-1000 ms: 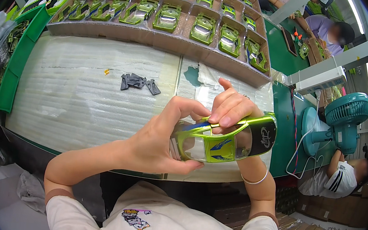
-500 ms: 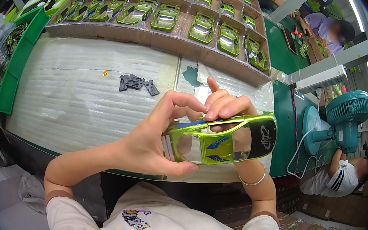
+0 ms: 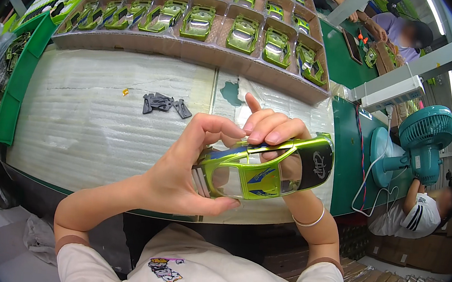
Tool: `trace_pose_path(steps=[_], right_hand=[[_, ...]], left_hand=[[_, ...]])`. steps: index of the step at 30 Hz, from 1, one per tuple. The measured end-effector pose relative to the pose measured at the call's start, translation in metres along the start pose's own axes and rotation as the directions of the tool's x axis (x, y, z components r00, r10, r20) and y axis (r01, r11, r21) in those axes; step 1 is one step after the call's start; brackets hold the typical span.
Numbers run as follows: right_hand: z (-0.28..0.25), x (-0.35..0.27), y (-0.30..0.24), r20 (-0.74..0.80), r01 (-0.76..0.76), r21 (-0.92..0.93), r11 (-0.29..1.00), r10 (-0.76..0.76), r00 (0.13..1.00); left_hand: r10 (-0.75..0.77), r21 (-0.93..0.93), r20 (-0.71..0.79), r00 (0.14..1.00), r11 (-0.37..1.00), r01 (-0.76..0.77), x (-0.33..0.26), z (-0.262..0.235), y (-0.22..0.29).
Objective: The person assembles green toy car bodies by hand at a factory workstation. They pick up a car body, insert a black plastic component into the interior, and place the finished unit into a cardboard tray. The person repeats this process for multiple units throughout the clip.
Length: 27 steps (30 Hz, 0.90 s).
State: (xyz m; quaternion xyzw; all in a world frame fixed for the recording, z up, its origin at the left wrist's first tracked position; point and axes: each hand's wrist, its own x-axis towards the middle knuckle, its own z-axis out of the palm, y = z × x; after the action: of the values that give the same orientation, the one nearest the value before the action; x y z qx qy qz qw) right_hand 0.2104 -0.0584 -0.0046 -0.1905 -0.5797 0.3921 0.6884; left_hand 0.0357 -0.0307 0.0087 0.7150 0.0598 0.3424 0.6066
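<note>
A glossy lime-green toy car body [image 3: 262, 182] with blue markings, clear windows and a black end panel is held above the near part of the table. My left hand [image 3: 176, 166] is closed around its left end, the thumb along the near edge and the forefinger at the far side. From behind, my right hand [image 3: 278, 129] grips the far side, with several fingertips pressed on the edge and the forefinger sticking out; its thumb is hidden by the body. Beyond my left hand, several small dark grey plastic pieces [image 3: 160, 103] lie in a cluster on the table.
A cardboard tray [image 3: 191, 52] of similar green car bodies spans the far side. At left stands a green bin [image 3: 27, 82]. A teal fan [image 3: 427, 133], its cable and a white power strip [image 3: 394, 94] are at right. Other people sit beyond. A yellow scrap [image 3: 125, 92] lies on the foam-covered table.
Both hands and the car body have shifted slightly left. The car body has tilted a little, so more of its far side shows. The hold of both hands is much the same.
</note>
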Motion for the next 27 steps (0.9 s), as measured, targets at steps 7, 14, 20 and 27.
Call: trace_pose_path(steps=[7,14,20,27], right_hand=[[-0.007,0.006,-0.012,0.12,-0.054,-0.091,0.994,0.065,0.991],[-0.008,0.004,-0.009,0.083,-0.014,-0.21,0.978,0.032,0.996],[-0.007,-0.001,0.004,-0.003,-0.098,-0.077,0.992,0.098,0.995],[-0.011,0.001,-0.016,0.073,-0.128,-0.182,0.975,0.143,0.987]], left_hand=[[-0.121,-0.168,0.041,0.992,0.978,0.126,-0.006,0.007,-0.002],[-0.342,-0.74,0.43,0.835,0.397,0.543,-0.006,0.008,-0.009],[-0.255,-0.78,0.586,0.769,0.078,0.62,-0.006,0.002,-0.021],[-0.328,-0.688,0.63,0.704,0.185,0.702,-0.006,0.006,-0.014]])
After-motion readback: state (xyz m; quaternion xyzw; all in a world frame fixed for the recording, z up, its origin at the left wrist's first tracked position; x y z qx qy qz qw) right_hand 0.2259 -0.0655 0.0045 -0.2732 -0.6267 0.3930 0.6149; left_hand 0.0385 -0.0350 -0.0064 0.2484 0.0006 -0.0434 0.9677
